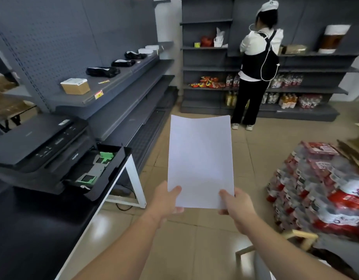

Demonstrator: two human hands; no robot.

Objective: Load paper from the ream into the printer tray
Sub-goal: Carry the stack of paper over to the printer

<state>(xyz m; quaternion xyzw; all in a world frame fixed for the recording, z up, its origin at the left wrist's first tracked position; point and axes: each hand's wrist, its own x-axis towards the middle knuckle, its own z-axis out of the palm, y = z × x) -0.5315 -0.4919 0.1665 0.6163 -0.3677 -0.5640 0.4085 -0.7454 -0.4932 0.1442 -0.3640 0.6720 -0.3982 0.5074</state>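
I hold a white stack of paper (201,160) out in front of me over the floor, long side pointing away. My left hand (165,201) grips its near left corner and my right hand (236,207) grips its near right corner. To the left, a black printer (39,144) sits on a black table (39,225). Its paper tray (99,170) is pulled out toward the table's right edge, showing green guides and no paper inside. The paper is well to the right of the tray. No ream is in view.
Grey shelving (122,91) runs behind the printer with a cardboard box (75,85) and black items. A person (257,63) stands at the far shelves, back turned. Shrink-wrapped bottle packs (320,190) are piled on the floor at right, beside flattened cardboard (354,150).
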